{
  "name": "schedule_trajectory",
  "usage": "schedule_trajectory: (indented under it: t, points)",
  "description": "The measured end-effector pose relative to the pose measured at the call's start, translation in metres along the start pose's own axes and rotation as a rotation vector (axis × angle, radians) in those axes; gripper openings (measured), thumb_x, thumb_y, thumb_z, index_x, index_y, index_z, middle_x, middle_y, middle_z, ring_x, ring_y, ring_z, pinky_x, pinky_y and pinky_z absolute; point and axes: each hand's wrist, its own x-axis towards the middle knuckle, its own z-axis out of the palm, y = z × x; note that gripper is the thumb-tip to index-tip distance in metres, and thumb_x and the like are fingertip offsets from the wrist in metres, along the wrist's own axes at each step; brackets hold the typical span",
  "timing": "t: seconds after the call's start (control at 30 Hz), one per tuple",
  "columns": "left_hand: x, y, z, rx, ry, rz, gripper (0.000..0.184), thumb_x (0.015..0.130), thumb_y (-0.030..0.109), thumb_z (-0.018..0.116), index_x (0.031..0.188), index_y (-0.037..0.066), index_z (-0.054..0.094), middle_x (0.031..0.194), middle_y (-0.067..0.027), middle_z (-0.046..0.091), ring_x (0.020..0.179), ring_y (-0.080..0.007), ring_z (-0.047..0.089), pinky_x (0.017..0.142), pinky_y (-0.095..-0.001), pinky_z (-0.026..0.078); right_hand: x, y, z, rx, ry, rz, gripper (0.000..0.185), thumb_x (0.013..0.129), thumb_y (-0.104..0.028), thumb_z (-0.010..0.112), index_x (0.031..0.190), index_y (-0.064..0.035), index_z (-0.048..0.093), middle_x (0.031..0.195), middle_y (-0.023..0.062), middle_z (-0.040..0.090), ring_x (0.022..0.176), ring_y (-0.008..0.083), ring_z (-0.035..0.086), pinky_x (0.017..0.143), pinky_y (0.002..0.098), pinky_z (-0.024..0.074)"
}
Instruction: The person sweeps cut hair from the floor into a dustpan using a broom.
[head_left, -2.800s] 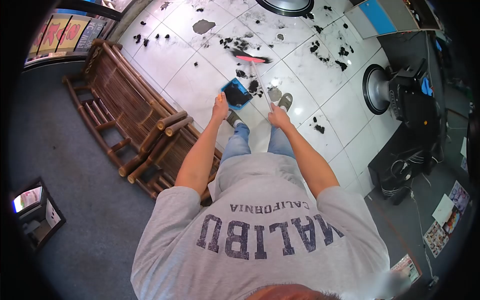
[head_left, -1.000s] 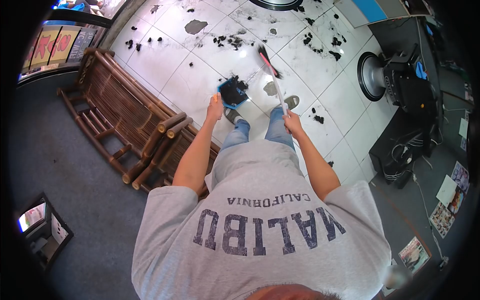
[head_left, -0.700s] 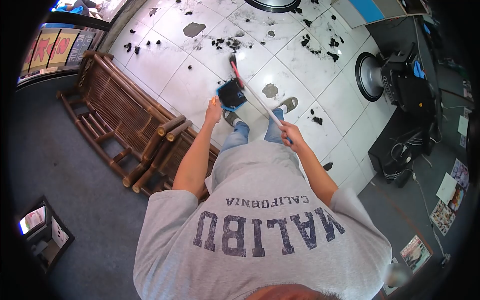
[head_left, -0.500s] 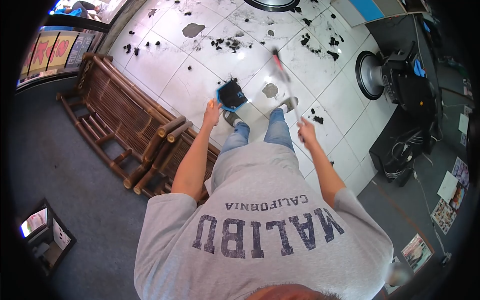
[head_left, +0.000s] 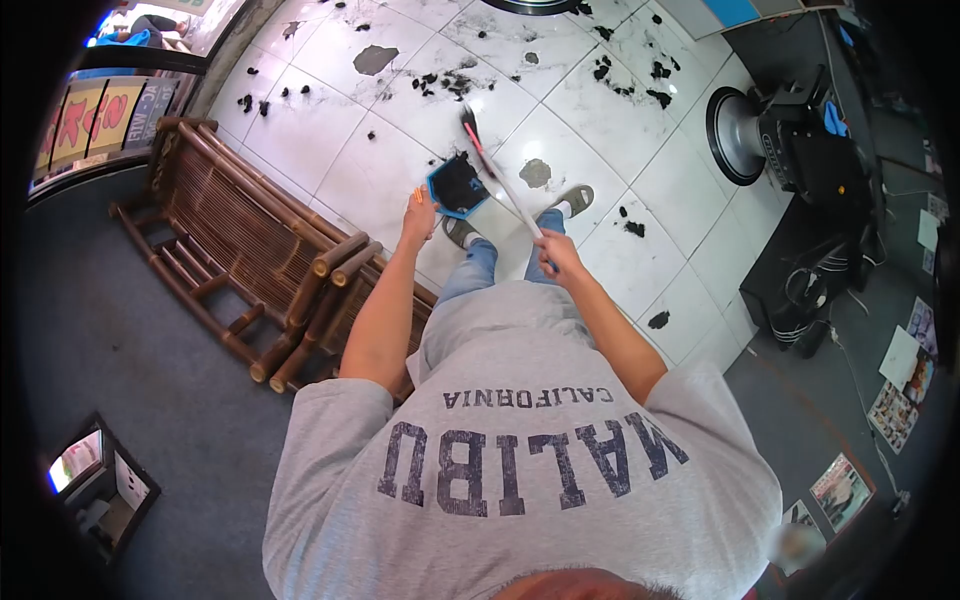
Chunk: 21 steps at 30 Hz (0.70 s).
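Note:
My left hand [head_left: 420, 216] is closed around the orange-looking handle end of a blue-rimmed dustpan [head_left: 460, 214], low over the tiles by my left foot. A dark mass, apparently hair, fills the pan. In my right hand [head_left: 558, 256] is the pale handle of a broom [head_left: 515, 200], held slantwise across the front of my legs. Its red and black head [head_left: 469, 124] is just beyond the dustpan's far edge, seemingly apart from it. Dark hair clumps [head_left: 432, 84] lie scattered farther out on the white floor.
A bamboo bench [head_left: 235, 230] runs along my left. To the right stand a barber chair with a round metal base [head_left: 735, 137] and a black footrest with cables [head_left: 805, 300]. More hair clumps [head_left: 634, 229] lie right of my sandals.
My right hand has moved left and inward, swinging the broom head left and down from the right to near the dustpan. My left hand and the dustpan stay nearly in place.

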Motion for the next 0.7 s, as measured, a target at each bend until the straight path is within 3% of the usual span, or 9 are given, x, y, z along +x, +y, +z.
schedule_trajectory:
  t: [0.13, 0.23, 0.33, 0.43, 0.5, 0.7]
  points:
    - [0.01, -0.004, -0.006, 0.012, -0.009, 0.0, 0.065, 0.097, 0.057, 0.031, 0.131, 0.001, 0.037, 0.102, -0.0174, 0.067, 0.039, -0.0164, 0.048, 0.034, -0.0313, 0.039, -0.056, 0.004, -0.028, 0.052, 0.07, -0.027, 0.049, 0.088, -0.007, 0.053, 0.136, -0.0031, 0.047, 0.058, 0.0025, 0.043, 0.036, 0.0114, 0.036, 0.032, 0.0268, 0.0249]
    - [0.012, -0.004, -0.006, 0.016, -0.008, -0.002, 0.064, 0.097, 0.057, 0.031, 0.126, 0.001, 0.039, 0.1, -0.0175, 0.067, 0.04, -0.0166, 0.048, 0.034, -0.0313, 0.039, -0.04, 0.021, -0.068, -0.065, 0.176, -0.062, 0.06, 0.089, -0.011, 0.055, 0.146, -0.0098, 0.038, 0.059, 0.0002, 0.042, 0.039, 0.0087, 0.036, 0.032, 0.0252, 0.0223]
    - [0.014, -0.009, -0.003, 0.014, -0.003, 0.034, 0.062, 0.097, 0.057, 0.03, 0.121, 0.001, 0.041, 0.093, -0.0163, 0.066, 0.04, -0.0172, 0.049, 0.034, -0.0317, 0.04, 0.019, 0.025, -0.096, -0.056, 0.277, -0.107, 0.049, 0.089, -0.012, 0.054, 0.138, -0.0086, 0.046, 0.06, 0.0016, 0.043, 0.04, 0.0105, 0.038, 0.033, 0.0264, 0.0226]
    - [0.001, 0.0, 0.0, 0.016, 0.009, 0.032, 0.061, 0.097, 0.058, 0.029, 0.116, 0.001, 0.042, 0.086, -0.0146, 0.064, 0.042, -0.0182, 0.05, 0.036, -0.0327, 0.042, 0.068, 0.013, -0.085, 0.22, 0.239, 0.086, 0.027, 0.089, -0.013, 0.052, 0.116, -0.0086, 0.052, 0.06, 0.0022, 0.042, 0.04, 0.0124, 0.036, 0.035, 0.0276, 0.0229]
    - [0.003, 0.0, 0.001, 0.024, 0.021, 0.039, 0.061, 0.097, 0.058, 0.029, 0.116, 0.002, 0.042, 0.082, -0.0138, 0.062, 0.043, -0.019, 0.051, 0.036, -0.0333, 0.042, 0.063, 0.005, -0.038, 0.304, 0.231, 0.113, 0.009, 0.09, -0.014, 0.052, 0.095, -0.0098, 0.046, 0.06, 0.0025, 0.04, 0.04, 0.0132, 0.034, 0.037, 0.0283, 0.0231]
    - [0.005, -0.001, 0.007, 0.055, 0.055, -0.008, 0.062, 0.096, 0.061, 0.029, 0.117, 0.004, 0.043, 0.076, -0.0127, 0.06, 0.042, -0.0207, 0.05, 0.037, -0.034, 0.042, 0.02, -0.011, 0.024, 0.587, -0.082, 0.27, 0.005, 0.093, -0.014, 0.048, 0.096, -0.0107, 0.047, 0.055, -0.0024, 0.036, 0.039, 0.0093, 0.031, 0.036, 0.0256, 0.0219]
